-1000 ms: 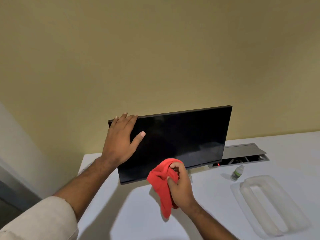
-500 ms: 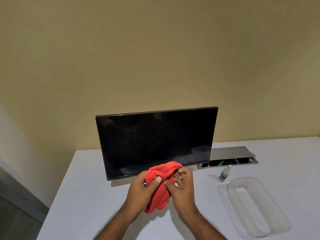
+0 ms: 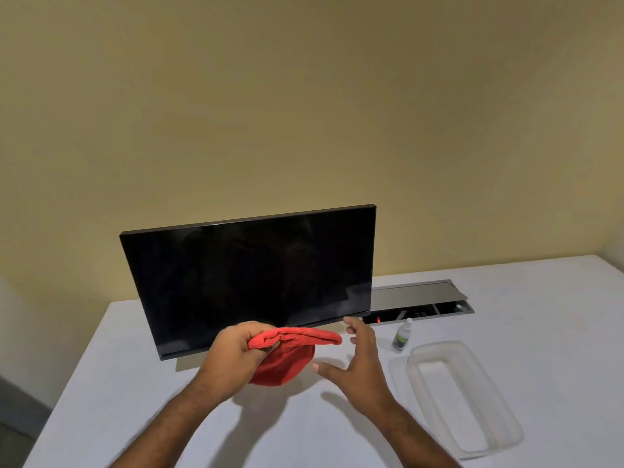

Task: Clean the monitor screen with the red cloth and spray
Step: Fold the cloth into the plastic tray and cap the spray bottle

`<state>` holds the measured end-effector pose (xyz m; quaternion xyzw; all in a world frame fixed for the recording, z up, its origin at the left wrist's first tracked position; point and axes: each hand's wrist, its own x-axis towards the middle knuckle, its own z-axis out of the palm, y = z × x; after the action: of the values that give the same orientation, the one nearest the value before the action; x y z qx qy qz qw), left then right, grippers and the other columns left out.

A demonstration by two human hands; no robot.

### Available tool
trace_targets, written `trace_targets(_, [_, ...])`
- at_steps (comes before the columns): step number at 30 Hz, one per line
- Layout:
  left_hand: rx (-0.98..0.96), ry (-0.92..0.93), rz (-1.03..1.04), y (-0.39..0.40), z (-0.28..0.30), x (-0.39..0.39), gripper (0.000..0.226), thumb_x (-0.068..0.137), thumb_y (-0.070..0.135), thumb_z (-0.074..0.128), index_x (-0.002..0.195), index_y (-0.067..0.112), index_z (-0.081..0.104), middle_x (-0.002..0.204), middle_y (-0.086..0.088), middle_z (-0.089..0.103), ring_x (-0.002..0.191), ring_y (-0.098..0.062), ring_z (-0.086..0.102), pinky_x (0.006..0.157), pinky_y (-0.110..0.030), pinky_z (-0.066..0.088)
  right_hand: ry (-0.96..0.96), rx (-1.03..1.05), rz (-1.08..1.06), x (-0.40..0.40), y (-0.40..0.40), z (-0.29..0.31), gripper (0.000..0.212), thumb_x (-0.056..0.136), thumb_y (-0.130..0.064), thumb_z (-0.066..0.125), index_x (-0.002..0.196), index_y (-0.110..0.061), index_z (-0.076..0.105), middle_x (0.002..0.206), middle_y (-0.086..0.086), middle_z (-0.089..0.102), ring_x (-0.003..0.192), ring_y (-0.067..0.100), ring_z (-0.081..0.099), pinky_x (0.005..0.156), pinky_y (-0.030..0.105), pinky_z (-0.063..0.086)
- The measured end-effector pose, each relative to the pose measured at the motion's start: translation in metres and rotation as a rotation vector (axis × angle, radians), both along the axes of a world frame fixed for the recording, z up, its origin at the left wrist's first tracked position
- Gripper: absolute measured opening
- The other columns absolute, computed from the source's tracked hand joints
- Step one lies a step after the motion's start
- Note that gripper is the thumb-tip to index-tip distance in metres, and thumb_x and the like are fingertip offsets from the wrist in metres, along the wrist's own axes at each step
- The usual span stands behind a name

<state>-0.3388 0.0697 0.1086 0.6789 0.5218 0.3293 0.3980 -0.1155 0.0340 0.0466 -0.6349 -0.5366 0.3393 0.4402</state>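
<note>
No text, brand, number or sign can be read anywhere. The monitor shows a dark blank screen and its lower bezel carries no legible logo. The small spray bottle, on the surface to the right of the monitor, has a green label, too small and blurred to make out any lettering.

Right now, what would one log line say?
left hand: grips red cloth | right hand: open, empty | small spray bottle: untouched on white table
</note>
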Motion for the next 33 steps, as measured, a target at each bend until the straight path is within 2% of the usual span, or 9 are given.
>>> trace_targets(3, [0.0,0.052,-0.072,0.0,0.013,0.001,0.021,0.089,0.009,0.067,0.082,0.026,0.077,0.083,0.009,0.074,0.08,-0.01,0.069,0.078,-0.031,0.056,-0.039,-0.118,0.167,0.009,0.001,-0.005,0.127,0.048,-0.06,0.089,0.149,-0.045,0.012,0.147,-0.021,0.02,0.132,0.003,0.027,0.109,0.037,0.032])
trace_targets(5, [-0.019,0.063,-0.133,-0.001,0.022,0.0,0.019,0.088,0.008,0.067,0.08,0.023,0.076,0.083,0.003,0.073,0.079,-0.014,0.069,0.078,-0.034,0.055,-0.04,-0.175,0.263,0.009,0.001,-0.01,0.131,0.044,-0.063,0.088,0.149,-0.047,0.013,0.147,-0.02,0.018,0.133,0.003,0.028,0.111,0.037,0.032])
trace_targets(6, [-0.033,0.069,-0.163,-0.002,0.026,-0.002,0.018,0.089,0.008,0.067,0.08,0.022,0.076,0.083,0.001,0.074,0.079,-0.014,0.069,0.078,-0.033,0.055,-0.006,-0.187,0.301,0.008,0.001,-0.012,0.12,0.048,-0.057,0.091,0.147,-0.048,0.024,0.146,-0.018,0.022,0.133,0.002,0.032,0.111,0.035,0.035])
trace_targets(8, [-0.068,0.077,-0.197,-0.003,0.031,-0.006,0.016,0.09,0.01,0.067,0.083,0.021,0.076,0.084,-0.002,0.074,0.078,-0.014,0.069,0.078,-0.03,0.054,0.099,-0.195,0.345,0.007,0.001,-0.015,0.072,0.06,-0.034,0.091,0.125,-0.042,0.061,0.142,-0.013,0.034,0.13,0.004,0.042,0.108,0.031,0.042])
trace_targets(10, [-0.107,0.063,-0.186,-0.005,0.031,-0.013,0.015,0.091,0.012,0.066,0.086,0.021,0.076,0.084,-0.004,0.075,0.078,-0.015,0.069,0.079,-0.03,0.053,0.256,-0.227,0.342,0.006,-0.002,-0.014,0.035,0.071,-0.016,0.084,0.104,-0.028,0.076,0.131,-0.003,0.056,0.121,0.014,0.056,0.102,0.032,0.048])
trace_targets(15, [-0.289,-0.104,-0.044,-0.019,0.012,-0.031,0.013,0.091,0.017,0.066,0.098,0.018,0.077,0.1,-0.004,0.077,0.098,-0.021,0.072,0.093,-0.038,0.055,0.577,-0.34,0.304,0.013,-0.01,-0.015,0.032,0.082,-0.007,0.073,0.113,-0.013,0.073,0.113,0.01,0.073,0.11,0.023,0.066,0.097,0.032,0.049])
trace_targets(22, [-0.558,-0.315,0.131,-0.025,-0.012,-0.038,0.024,0.09,0.029,0.065,0.111,0.019,0.073,0.109,-0.008,0.075,0.106,-0.029,0.069,0.089,-0.038,0.054,0.62,-0.448,0.273,0.007,-0.002,-0.007,0.026,0.095,-0.02,0.06,0.114,-0.006,0.069,0.113,0.015,0.072,0.108,0.031,0.067,0.101,0.048,0.048])
trace_targets(28, [-0.947,-0.846,0.345,-0.05,-0.046,-0.03,0.037,0.09,0.027,0.064,0.109,-0.003,0.072,0.109,-0.024,0.071,0.081,-0.033,0.074,0.075,-0.046,0.062,0.824,-0.537,0.217,-0.001,-0.002,-0.001,0.026,0.1,-0.015,0.053,0.12,-0.003,0.065,0.117,0.023,0.068,0.109,0.035,0.066,0.096,0.049,0.051])
trace_targets(33, [-1.06,-0.821,0.241,-0.084,-0.083,-0.02,0.036,0.088,0.004,0.06,0.123,-0.004,0.063,0.121,-0.029,0.065,0.099,-0.039,0.07,0.087,-0.052,0.057,0.809,-0.637,0.076,0.004,-0.002,-0.013,0.025,0.098,-0.013,0.056,0.116,0.002,0.064,0.107,0.025,0.071,0.1,0.038,0.069,0.096,0.051,0.052])
